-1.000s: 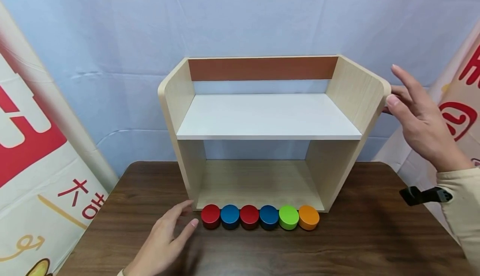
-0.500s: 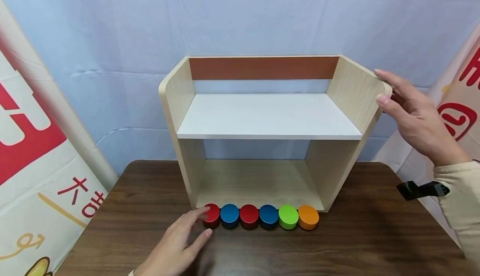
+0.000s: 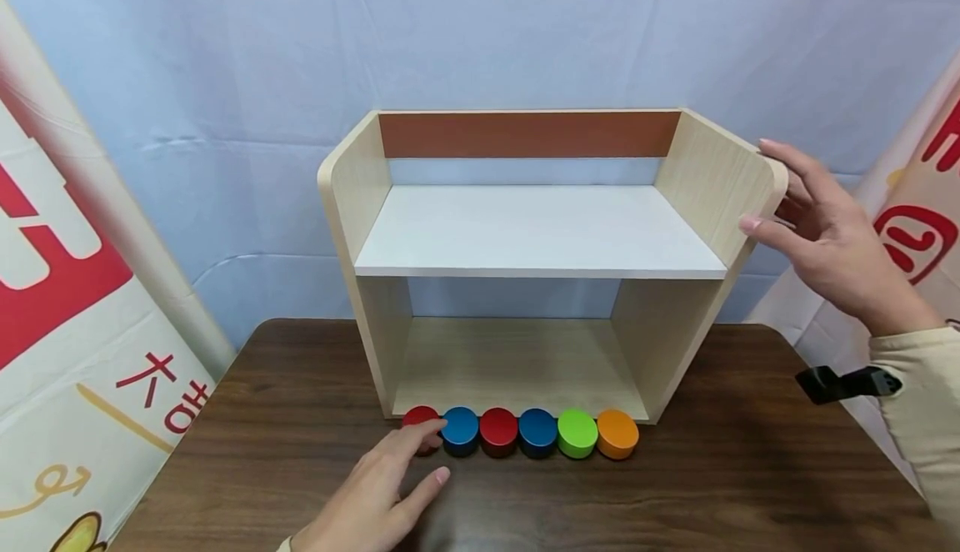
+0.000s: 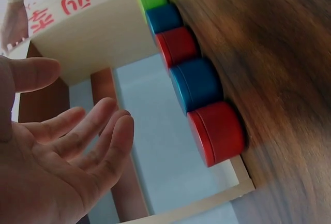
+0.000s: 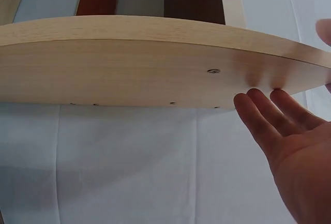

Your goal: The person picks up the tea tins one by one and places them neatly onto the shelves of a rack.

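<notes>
Table (image 3: 750,469): we are seeing a dark wood top carrying the shelf and the row of discs.
Shelf (image 3: 525,235): we are looking at a pale wood unit standing upright at the back of the table, with a white middle board, a brown strip along the rear top and an open lower bay.
Right hand (image 3: 832,239): we are finding it at the shelf's right side panel, fingers straight and spread wide, thumb on the inner face; the wrist view (image 5: 289,146) shows the fingertips just touching the outer face. It is gripping nothing.
Left hand (image 3: 375,498): we are seeing it lying low on the table in front of the shelf, fingers relaxed and extended, holding nothing; its fingertips are reaching over the left end of the row. In the wrist view (image 4: 57,167) the palm is open with a gap between fingers and disc, so we cannot tell whether they are touching.
Discs: we are counting six in a touching row along the shelf's front edge, on the table.
Red disc (image 3: 418,417): leftmost, partly covered by the left fingers.
Blue disc (image 3: 461,429): sitting just beside it, followed by another red, another blue, green (image 3: 577,433) and orange (image 3: 617,433).
</notes>
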Action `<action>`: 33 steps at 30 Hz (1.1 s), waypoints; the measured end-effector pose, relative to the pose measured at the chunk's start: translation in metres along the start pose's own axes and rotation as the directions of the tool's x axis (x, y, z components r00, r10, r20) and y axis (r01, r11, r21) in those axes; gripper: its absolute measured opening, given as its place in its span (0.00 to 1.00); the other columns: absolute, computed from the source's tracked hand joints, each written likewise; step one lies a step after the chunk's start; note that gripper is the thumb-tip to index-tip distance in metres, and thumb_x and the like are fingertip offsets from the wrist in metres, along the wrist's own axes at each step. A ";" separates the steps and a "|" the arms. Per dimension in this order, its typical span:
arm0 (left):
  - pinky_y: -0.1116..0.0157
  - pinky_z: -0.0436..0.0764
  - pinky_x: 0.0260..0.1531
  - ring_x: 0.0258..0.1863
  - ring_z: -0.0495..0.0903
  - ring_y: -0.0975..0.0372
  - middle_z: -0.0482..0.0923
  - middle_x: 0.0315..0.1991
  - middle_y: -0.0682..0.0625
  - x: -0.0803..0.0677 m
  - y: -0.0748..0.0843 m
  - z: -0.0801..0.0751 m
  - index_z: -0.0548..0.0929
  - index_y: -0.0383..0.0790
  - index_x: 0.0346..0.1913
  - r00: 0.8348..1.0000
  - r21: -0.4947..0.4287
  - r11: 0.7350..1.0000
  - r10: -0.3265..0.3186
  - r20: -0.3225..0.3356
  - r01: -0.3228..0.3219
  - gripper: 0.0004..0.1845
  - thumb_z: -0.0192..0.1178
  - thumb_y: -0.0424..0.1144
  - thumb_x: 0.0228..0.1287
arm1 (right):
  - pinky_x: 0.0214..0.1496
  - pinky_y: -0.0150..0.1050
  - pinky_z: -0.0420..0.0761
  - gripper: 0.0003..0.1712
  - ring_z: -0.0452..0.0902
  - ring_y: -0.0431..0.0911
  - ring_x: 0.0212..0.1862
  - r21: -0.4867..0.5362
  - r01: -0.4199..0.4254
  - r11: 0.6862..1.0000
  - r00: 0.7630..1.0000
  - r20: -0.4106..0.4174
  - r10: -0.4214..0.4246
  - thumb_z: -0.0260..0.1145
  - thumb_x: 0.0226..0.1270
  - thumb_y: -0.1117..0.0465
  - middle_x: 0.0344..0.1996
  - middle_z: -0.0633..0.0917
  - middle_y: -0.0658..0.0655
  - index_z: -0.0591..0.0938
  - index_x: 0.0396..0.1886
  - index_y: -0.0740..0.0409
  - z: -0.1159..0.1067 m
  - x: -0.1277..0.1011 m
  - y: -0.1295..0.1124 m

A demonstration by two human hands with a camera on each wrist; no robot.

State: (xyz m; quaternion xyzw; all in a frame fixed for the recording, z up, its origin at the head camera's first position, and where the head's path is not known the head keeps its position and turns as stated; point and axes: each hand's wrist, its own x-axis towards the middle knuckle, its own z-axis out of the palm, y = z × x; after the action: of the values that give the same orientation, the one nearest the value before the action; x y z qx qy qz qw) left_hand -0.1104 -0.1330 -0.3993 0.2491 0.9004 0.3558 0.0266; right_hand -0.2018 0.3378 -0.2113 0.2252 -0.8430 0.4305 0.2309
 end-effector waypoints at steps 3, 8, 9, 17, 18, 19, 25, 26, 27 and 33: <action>0.51 0.81 0.51 0.53 0.78 0.59 0.77 0.55 0.58 0.002 0.000 0.001 0.71 0.47 0.71 1.000 -0.002 1.000 0.000 0.000 0.000 0.29 0.57 0.57 0.74 | 0.49 0.19 0.73 0.51 0.70 0.40 0.61 -0.007 -0.011 1.000 1.000 0.005 0.011 0.62 0.67 0.80 0.67 0.70 0.52 0.56 0.82 0.41 -0.001 0.000 0.003; 0.55 0.82 0.51 0.51 0.78 0.63 0.78 0.54 0.57 0.007 -0.002 0.004 0.72 0.46 0.70 0.999 -0.038 0.999 0.033 -0.039 -0.034 0.27 0.58 0.53 0.75 | 0.48 0.19 0.73 0.55 0.71 0.39 0.60 -0.024 -0.040 0.999 0.999 0.022 0.041 0.63 0.66 0.80 0.69 0.69 0.54 0.53 0.82 0.37 -0.003 -0.003 0.005; 0.56 0.82 0.52 0.51 0.78 0.64 0.79 0.54 0.57 0.008 -0.002 0.005 0.72 0.46 0.70 0.998 -0.048 0.998 0.042 -0.051 -0.044 0.26 0.58 0.52 0.75 | 0.48 0.19 0.73 0.56 0.70 0.39 0.60 -0.026 -0.044 0.999 0.999 0.026 0.045 0.63 0.65 0.80 0.69 0.68 0.55 0.52 0.83 0.37 -0.003 -0.004 0.006; 0.56 0.83 0.50 0.51 0.80 0.59 0.81 0.54 0.52 0.022 -0.005 0.007 0.74 0.42 0.68 0.987 -0.048 0.993 0.100 -0.128 -0.107 0.24 0.60 0.46 0.75 | 0.46 0.18 0.74 0.60 0.72 0.36 0.58 -0.039 -0.064 0.997 0.997 0.039 0.066 0.66 0.62 0.80 0.68 0.69 0.55 0.50 0.83 0.34 -0.004 -0.006 0.007; 0.56 0.83 0.50 0.51 0.80 0.58 0.81 0.54 0.51 0.023 -0.005 0.008 0.74 0.42 0.68 0.987 -0.054 0.993 0.100 -0.125 -0.108 0.24 0.61 0.45 0.74 | 0.46 0.18 0.75 0.60 0.72 0.36 0.58 -0.039 -0.059 0.998 0.997 0.043 0.060 0.66 0.62 0.81 0.67 0.69 0.55 0.50 0.83 0.34 -0.004 -0.006 0.006; 0.55 0.83 0.51 0.51 0.80 0.57 0.81 0.54 0.50 0.025 -0.005 0.008 0.74 0.41 0.68 0.988 -0.059 0.993 0.098 -0.122 -0.106 0.24 0.61 0.45 0.74 | 0.46 0.19 0.75 0.60 0.72 0.36 0.58 -0.036 -0.053 0.998 0.997 0.046 0.055 0.66 0.62 0.81 0.67 0.69 0.55 0.50 0.83 0.34 -0.004 -0.007 0.006; 0.53 0.81 0.52 0.51 0.80 0.57 0.81 0.53 0.48 0.032 -0.010 0.010 0.75 0.41 0.67 0.987 -0.010 0.996 0.083 -0.140 -0.085 0.24 0.64 0.41 0.71 | 0.47 0.20 0.77 0.60 0.73 0.35 0.58 -0.017 -0.037 0.999 0.998 0.058 0.038 0.65 0.61 0.82 0.66 0.71 0.54 0.50 0.83 0.36 -0.004 -0.008 0.006; 0.52 0.81 0.52 0.51 0.80 0.57 0.81 0.52 0.49 0.033 -0.011 0.011 0.76 0.41 0.66 0.985 0.006 0.997 0.081 -0.152 -0.081 0.24 0.65 0.41 0.71 | 0.47 0.20 0.77 0.60 0.74 0.35 0.58 -0.015 -0.037 0.999 0.998 0.058 0.037 0.65 0.61 0.83 0.66 0.71 0.53 0.51 0.83 0.37 -0.004 -0.008 0.006; 0.52 0.81 0.52 0.51 0.80 0.57 0.81 0.52 0.49 0.033 -0.013 0.010 0.76 0.41 0.66 0.983 0.020 0.997 0.076 -0.165 -0.074 0.24 0.65 0.40 0.70 | 0.47 0.21 0.77 0.60 0.74 0.36 0.57 -0.009 -0.034 0.999 0.998 0.059 0.034 0.65 0.61 0.83 0.65 0.71 0.53 0.51 0.83 0.37 -0.004 -0.007 0.006; 0.53 0.80 0.53 0.53 0.79 0.58 0.80 0.52 0.55 0.036 -0.022 0.008 0.78 0.43 0.64 0.972 0.096 0.995 0.043 -0.229 -0.021 0.24 0.69 0.39 0.66 | 0.46 0.22 0.79 0.60 0.76 0.38 0.56 0.074 -0.014 0.997 0.998 0.065 0.009 0.64 0.59 0.86 0.63 0.73 0.53 0.54 0.82 0.41 -0.004 -0.005 0.008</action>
State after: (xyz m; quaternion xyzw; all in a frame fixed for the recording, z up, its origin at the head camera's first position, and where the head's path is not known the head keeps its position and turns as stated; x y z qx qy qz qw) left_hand -0.1491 -0.1249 -0.4148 0.2215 0.9087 0.3407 -0.0956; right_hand -0.2014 0.3458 -0.2175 0.2424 -0.8347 0.4555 0.1926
